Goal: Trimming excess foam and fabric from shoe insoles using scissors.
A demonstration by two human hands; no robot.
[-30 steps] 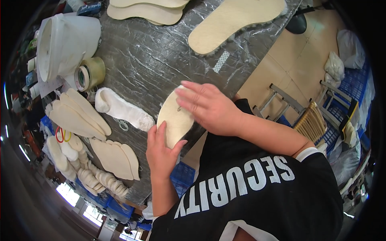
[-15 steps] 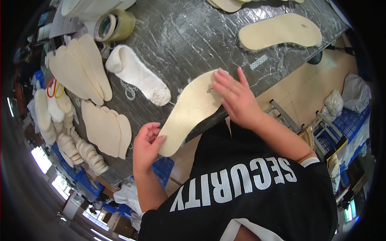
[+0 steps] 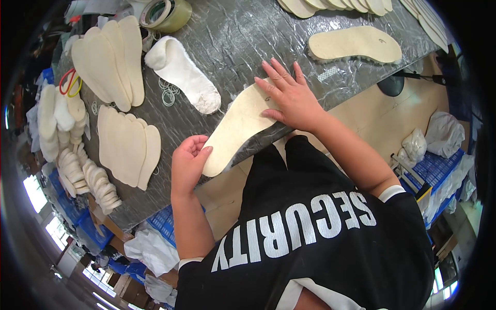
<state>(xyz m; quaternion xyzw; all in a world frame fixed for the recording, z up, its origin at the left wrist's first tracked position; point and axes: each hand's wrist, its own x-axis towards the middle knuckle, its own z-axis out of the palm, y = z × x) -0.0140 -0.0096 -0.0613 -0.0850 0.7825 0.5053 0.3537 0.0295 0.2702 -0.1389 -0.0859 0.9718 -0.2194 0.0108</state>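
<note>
A cream-coloured shoe insole (image 3: 238, 126) with a small pen mark near its toe lies slantwise at the table's near edge. Its narrow heel end is pinched between thumb and fingers of my left hand (image 3: 188, 163). My right hand (image 3: 293, 101) rests on the wide toe end, fingers spread and thumb laid across the surface. Just beyond the insole is a fluffy white insole (image 3: 187, 75) with one end folded over. A second marked insole (image 3: 356, 44), with fuzz showing along its lower edge, lies flat farther right.
Fanned cream insoles (image 3: 106, 62) and a second fan (image 3: 126, 147) lie left, near red-and-yellow-handled scissors (image 3: 70, 82), rubber bands (image 3: 169, 94) and bundled fluffy insoles (image 3: 90, 173). Tape rolls (image 3: 173, 15) stand far left; more insoles (image 3: 336, 4) line the far edge. Blue crates (image 3: 436, 170) stand right.
My right hand has spread its fingers and set its thumb down on the insole. My left hand keeps its pinch on the heel end. The whole view has shifted slightly.
</note>
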